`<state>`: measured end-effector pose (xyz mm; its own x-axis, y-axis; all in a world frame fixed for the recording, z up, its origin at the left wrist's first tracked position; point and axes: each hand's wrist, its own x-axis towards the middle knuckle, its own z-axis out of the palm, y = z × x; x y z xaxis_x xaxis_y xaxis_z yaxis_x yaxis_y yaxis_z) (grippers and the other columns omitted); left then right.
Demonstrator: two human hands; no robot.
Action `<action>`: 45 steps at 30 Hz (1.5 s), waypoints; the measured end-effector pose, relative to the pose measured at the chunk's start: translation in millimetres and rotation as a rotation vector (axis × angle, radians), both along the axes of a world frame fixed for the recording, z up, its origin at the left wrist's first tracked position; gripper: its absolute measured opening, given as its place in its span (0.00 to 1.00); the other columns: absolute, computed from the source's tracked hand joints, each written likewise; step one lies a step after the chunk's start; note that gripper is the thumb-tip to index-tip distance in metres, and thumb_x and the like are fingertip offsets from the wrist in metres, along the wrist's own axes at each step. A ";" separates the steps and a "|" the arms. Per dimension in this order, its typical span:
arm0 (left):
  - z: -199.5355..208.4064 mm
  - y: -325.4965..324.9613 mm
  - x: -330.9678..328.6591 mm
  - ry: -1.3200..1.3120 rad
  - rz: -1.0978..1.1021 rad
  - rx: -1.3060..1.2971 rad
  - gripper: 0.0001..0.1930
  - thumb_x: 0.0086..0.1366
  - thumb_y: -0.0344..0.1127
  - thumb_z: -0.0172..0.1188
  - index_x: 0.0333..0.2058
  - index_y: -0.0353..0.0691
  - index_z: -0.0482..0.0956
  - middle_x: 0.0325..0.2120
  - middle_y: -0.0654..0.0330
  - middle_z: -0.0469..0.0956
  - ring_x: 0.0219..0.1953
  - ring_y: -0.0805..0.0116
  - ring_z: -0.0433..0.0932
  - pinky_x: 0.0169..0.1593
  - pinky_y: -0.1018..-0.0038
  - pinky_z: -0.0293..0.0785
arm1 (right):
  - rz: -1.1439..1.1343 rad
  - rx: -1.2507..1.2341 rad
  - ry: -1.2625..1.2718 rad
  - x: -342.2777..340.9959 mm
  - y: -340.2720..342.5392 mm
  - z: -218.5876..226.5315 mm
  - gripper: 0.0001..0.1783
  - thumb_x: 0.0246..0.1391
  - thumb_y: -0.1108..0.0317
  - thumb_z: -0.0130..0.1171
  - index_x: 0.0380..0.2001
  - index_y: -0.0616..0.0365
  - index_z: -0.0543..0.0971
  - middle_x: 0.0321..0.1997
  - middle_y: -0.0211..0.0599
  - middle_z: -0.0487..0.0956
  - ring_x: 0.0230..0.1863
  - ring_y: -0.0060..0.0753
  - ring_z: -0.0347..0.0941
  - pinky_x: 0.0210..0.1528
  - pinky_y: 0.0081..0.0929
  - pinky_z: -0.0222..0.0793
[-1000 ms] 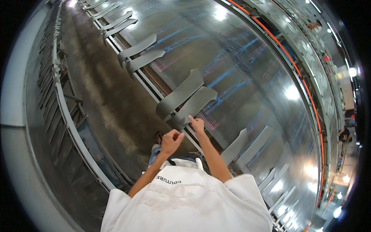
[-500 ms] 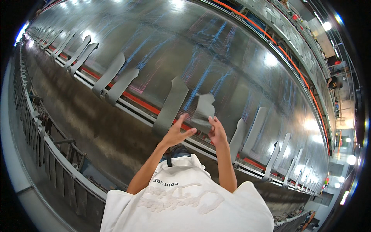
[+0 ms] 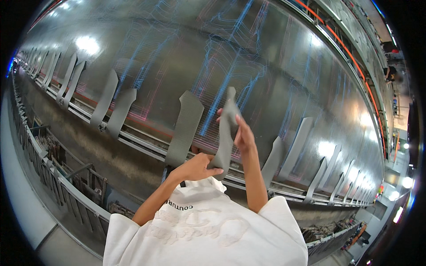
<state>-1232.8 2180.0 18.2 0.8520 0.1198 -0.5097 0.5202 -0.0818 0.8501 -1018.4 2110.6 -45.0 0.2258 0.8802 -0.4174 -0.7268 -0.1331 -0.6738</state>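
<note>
Head view: you stand at a very long, shiny, dark worktop (image 3: 284,80) that runs from one side to the other. Blue and pink lines are drawn on it in many spots. Next to it, down on your left, is a long brown strip of floor (image 3: 84,134). Past that is a rack (image 3: 73,193) with lots of thin, dark pieces hanging down. Your white shirt (image 3: 206,226) fills the bottom middle. A pale metal rail (image 3: 142,150) goes along your edge of the worktop, and a thin orange band (image 3: 342,44) goes along the far edge.

Flat gray strips stick out over the worktop from the rail, mostly two by two. One wide flat strip (image 3: 185,126) is just left of your hands, and a pair sits a bit to the right. The bent gray strip (image 3: 225,133) is up between your hands, twisted, with its low end over the rail. I can't tell if it touches the rail. Your left hand (image 3: 195,168) pinches that low end. Your right hand (image 3: 244,135), a bit blurry, has its fingers closed around the higher part.
</note>
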 end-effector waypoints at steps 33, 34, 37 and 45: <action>-181.0 -14.2 19.3 0.187 0.860 0.147 0.13 0.68 0.36 0.62 0.28 0.32 0.78 0.15 0.64 0.71 0.20 0.79 0.64 0.26 0.75 0.63 | -0.307 -0.711 -1.380 116.1 100.7 -165.2 0.29 0.45 0.47 0.73 0.36 0.64 0.81 0.40 0.49 0.77 0.47 0.52 0.72 0.53 0.48 0.65; -179.8 -13.3 19.8 0.189 0.854 0.157 0.13 0.68 0.36 0.62 0.28 0.32 0.78 0.15 0.64 0.71 0.20 0.79 0.64 0.26 0.75 0.63 | -0.321 -0.690 -1.373 114.7 101.6 -164.2 0.25 0.46 0.48 0.73 0.33 0.60 0.80 0.36 0.44 0.77 0.46 0.48 0.71 0.54 0.46 0.61; -180.9 -13.4 19.9 0.181 0.860 0.154 0.13 0.68 0.37 0.62 0.29 0.32 0.78 0.15 0.64 0.71 0.20 0.79 0.65 0.26 0.75 0.62 | -0.335 -0.695 -1.382 112.7 102.6 -163.0 0.21 0.48 0.50 0.72 0.30 0.57 0.80 0.32 0.37 0.78 0.45 0.43 0.69 0.55 0.43 0.58; -185.3 -13.1 19.2 0.199 0.854 0.151 0.13 0.67 0.37 0.62 0.30 0.31 0.80 0.16 0.63 0.73 0.20 0.78 0.66 0.26 0.74 0.63 | -0.373 -0.686 -1.427 110.8 103.3 -165.9 0.22 0.47 0.51 0.73 0.32 0.59 0.80 0.32 0.39 0.77 0.44 0.43 0.69 0.55 0.44 0.57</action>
<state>-1213.5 2166.9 -167.1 0.3383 0.7518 -0.5660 0.5918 0.2978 0.7491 -907.6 2213.9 -211.0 0.8981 0.4382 0.0377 0.3433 -0.6447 -0.6830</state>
